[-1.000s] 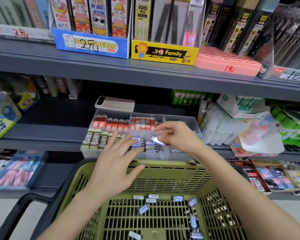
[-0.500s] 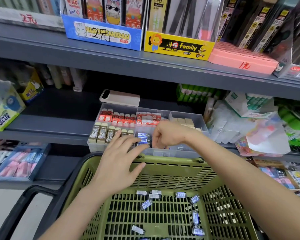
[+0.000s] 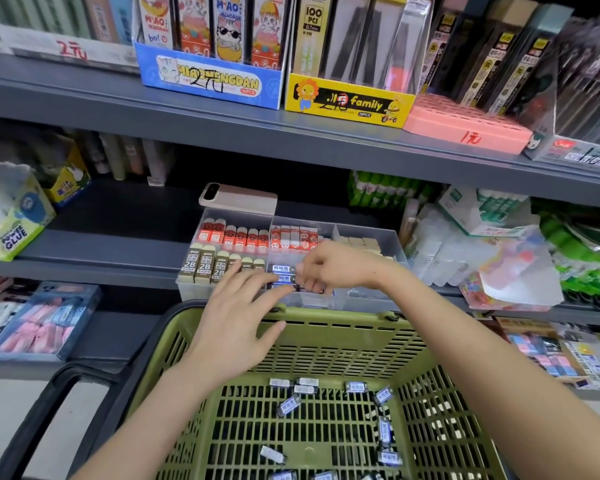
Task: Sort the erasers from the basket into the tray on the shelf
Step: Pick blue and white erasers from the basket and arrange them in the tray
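A clear compartment tray [image 3: 390,239] stands on the middle shelf, holding red, 2B and blue-labelled erasers. My right hand [image 3: 333,268] reaches into its front middle compartment, fingers curled down and pinching a blue-labelled eraser [image 3: 284,279] among the stacked ones. My left hand [image 3: 236,320] hovers over the basket's far rim with fingers straight and spread, the fingertips touching the tray's front by the same stack. The green basket [image 3: 329,332] below holds several loose blue-labelled erasers [image 3: 288,405] on its slotted floor.
A pink phone [image 3: 238,199] lies behind the tray. Glue boxes [image 3: 13,216] stand at the left, bagged glue sticks [image 3: 499,258] at the right. The upper shelf [image 3: 291,133] overhangs, carrying display boxes. The basket's black handle [image 3: 49,403] juts out at the lower left.
My right hand came down from above the tray into the front middle compartment with its eraser. My left hand moved forward to the tray's front. The camera shifted closer.
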### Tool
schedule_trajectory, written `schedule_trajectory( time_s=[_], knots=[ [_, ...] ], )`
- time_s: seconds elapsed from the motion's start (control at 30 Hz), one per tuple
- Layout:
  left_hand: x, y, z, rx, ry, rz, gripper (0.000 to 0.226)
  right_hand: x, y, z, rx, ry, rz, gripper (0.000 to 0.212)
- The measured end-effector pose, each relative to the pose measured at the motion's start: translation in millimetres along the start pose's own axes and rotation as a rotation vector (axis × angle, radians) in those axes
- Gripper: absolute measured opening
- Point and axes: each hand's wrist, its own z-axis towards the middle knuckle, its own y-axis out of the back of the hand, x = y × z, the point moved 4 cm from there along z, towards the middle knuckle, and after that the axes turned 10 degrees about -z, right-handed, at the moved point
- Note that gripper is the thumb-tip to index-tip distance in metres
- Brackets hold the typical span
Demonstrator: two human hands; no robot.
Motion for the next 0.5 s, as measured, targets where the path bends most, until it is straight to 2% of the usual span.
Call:
schedule_trajectory(
  time_s=[0.07, 0.17, 0.23, 0.37, 0.5],
  knots=[
    [0, 0, -1, 0.001, 0.0, 0.001, 0.046, 1, 5, -6, -0.095, 0.034, -0.015, 0.036],
    [0, 0, -1, -0.008, -0.005, 0.0, 0.046, 1, 2, -21, -0.19, 0.096, -0.159, 0.045],
    [0, 0, -1, -0.015, -0.013, 0.0, 0.046, -2, -7, -28, -0.195, 0.096, -0.245, 0.048],
    [1, -1, 0, -0.027, -0.021, 0.003, 0.047, -5, -15, -32, -0.223, 0.124, -0.266, 0.049],
    [2, -2, 0, -0.027, -0.022, -0.001, 0.048, -4, -22, -25, -0.179, 0.144, -0.378, 0.047]
  ],
)
